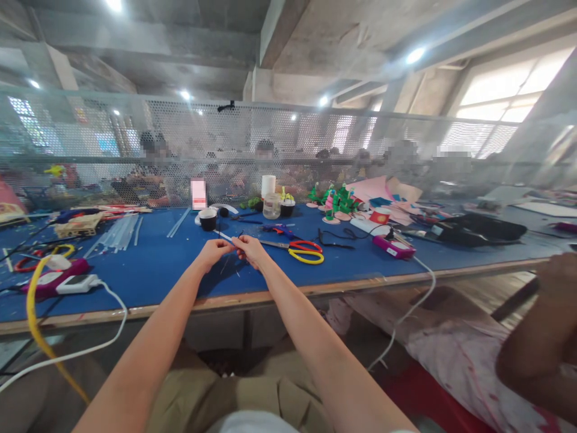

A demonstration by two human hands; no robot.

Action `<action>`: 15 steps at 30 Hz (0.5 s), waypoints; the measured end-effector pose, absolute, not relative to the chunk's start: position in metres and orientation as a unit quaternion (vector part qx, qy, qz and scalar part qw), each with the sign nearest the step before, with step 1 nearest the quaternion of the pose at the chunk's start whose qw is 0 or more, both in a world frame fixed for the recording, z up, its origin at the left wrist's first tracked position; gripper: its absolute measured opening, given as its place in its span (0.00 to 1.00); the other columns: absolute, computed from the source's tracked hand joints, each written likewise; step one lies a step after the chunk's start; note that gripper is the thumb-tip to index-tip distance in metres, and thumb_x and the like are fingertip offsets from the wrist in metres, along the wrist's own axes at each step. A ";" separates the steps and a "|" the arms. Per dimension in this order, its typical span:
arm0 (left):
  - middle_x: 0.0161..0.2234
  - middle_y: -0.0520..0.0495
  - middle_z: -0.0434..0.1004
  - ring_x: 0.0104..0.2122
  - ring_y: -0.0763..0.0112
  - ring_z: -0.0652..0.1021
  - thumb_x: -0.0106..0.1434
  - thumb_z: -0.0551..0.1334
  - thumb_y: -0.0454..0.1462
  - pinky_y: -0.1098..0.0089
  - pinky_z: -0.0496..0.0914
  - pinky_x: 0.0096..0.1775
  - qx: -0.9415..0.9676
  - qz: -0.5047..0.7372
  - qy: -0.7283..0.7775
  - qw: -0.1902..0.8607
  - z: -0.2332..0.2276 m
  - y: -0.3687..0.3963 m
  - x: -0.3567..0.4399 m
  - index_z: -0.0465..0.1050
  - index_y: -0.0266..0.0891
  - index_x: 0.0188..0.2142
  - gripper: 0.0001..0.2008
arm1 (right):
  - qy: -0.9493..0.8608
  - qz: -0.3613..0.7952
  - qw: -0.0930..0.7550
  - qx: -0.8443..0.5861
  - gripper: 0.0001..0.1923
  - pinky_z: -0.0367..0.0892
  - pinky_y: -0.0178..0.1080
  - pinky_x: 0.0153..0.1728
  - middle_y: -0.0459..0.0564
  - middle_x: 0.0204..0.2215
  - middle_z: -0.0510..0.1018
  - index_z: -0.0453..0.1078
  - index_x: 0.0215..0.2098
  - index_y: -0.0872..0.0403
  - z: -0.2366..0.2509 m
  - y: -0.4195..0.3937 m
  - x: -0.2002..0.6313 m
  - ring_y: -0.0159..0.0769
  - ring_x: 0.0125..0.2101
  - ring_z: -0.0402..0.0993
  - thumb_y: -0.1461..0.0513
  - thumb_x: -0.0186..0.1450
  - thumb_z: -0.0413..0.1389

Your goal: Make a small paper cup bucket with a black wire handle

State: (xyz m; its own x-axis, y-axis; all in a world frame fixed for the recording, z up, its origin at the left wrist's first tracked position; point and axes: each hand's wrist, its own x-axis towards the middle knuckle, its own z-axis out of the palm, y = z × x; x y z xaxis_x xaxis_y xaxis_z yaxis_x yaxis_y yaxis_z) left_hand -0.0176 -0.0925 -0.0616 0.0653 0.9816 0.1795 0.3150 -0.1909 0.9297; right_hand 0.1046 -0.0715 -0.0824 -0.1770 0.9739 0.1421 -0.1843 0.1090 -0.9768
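Head view. The bench (148, 270) carries a blue top with a bare wooden front edge, and runs across the full width of the frame. Both hands meet over its middle: the left hand (214, 251) and right hand (250, 249) are pinched together on a thin white stick (224, 236), held just above the blue surface. Just right of the hands lie scissors with red and yellow handles (303, 249). Behind them stand a black cup (208, 219), a clear jar (271, 205) and green paper figures (339, 201). At far left rest a white and magenta device (63, 282) and a yellow cable (32, 313). A perforated metal screen (112, 138) borders the far edge; the ceiling is bare concrete with round lights. A second person's arm (536, 355) enters at lower right.
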 end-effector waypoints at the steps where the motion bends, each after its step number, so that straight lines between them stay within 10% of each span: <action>1: 0.11 0.59 0.54 0.14 0.82 0.53 0.40 0.62 0.42 0.75 0.47 0.18 0.624 0.447 0.517 0.378 -0.062 -0.093 -0.017 0.67 0.33 0.17 0.13 | -0.532 0.554 0.523 -0.370 0.15 0.54 0.28 0.14 0.38 0.11 0.64 0.61 0.18 0.56 -0.082 -0.071 0.104 0.22 0.13 0.57 0.54 0.44 0.59; 15: 0.12 0.59 0.58 0.14 0.83 0.55 0.38 0.65 0.42 0.75 0.48 0.19 0.619 0.454 0.514 0.383 -0.064 -0.092 -0.016 0.68 0.33 0.18 0.13 | -0.531 0.523 0.531 -0.403 0.17 0.48 0.28 0.12 0.35 0.07 0.57 0.57 0.15 0.55 -0.085 -0.069 0.106 0.21 0.11 0.51 0.55 0.43 0.60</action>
State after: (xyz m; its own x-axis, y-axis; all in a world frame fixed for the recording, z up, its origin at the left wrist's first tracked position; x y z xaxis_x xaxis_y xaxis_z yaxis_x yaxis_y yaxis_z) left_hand -0.0155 -0.0920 -0.0644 0.0594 0.9839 0.1684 0.2887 -0.1784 0.9407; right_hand 0.1055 -0.0691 -0.0853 -0.1126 0.9834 0.1422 -0.1272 0.1277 -0.9836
